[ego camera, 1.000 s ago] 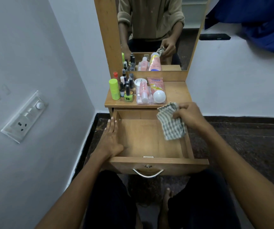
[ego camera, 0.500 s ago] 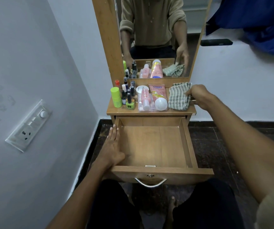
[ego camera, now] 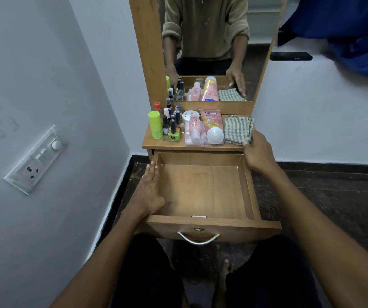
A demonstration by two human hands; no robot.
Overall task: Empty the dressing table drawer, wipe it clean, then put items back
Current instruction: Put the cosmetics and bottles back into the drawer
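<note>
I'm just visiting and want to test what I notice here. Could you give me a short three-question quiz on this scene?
1. True or false: the open wooden drawer holds bottles.
2. Where does the green-and-white checked cloth lie? A) in the drawer B) on the wooden tabletop C) on the floor
3. Which hand rests on the drawer's side wall?

Key: 1 false. 2 B. 3 the left hand; the right hand is at the cloth's edge.
</note>
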